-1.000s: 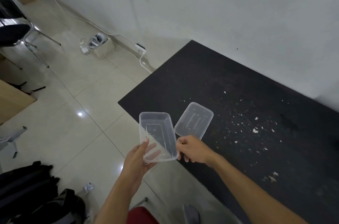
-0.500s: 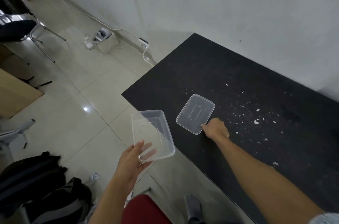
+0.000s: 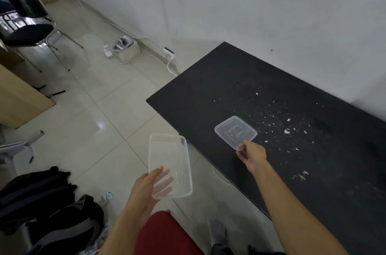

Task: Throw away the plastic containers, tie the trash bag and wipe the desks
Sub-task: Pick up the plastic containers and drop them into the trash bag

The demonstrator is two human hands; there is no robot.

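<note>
Nearest, at the bottom edge: a red thing [image 3: 163, 233], cut off, can't tell what it is. Beside it a grey-socked foot [image 3: 217, 232], only partly in view. Bottom-left, dark backpacks [image 3: 41, 202] run out of frame, w/ a crumpled paper scrap [image 3: 107, 195] on the tiles next to them.

The left hand [image 3: 146, 187] grips the clear container [image 3: 170, 160] by its near end, thumb on the rim, fingers underneath and seen blurry thru the plastic. The container is held over the floor, just off the desk's near edge, open side up, and looks empty.

The right hand [image 3: 252, 155] pinches the near corner of the lid [image 3: 235, 131]. The lid is over the black desk [image 3: 219, 87], near its front edge. Can't tell if the far end rests on the top or is lifted. Raised markings on the lid are too faint to read.

Just past the lid, white crumbs [image 3: 287, 131] are scattered across the desk. The desk's rt side is cut off.

Farther back: a wooden cabinet [image 3: 18, 95] at left, partly out of frame, a black chair [image 3: 27, 33], and white cables w/ a power strip [image 3: 122, 44] along the wall.
</note>
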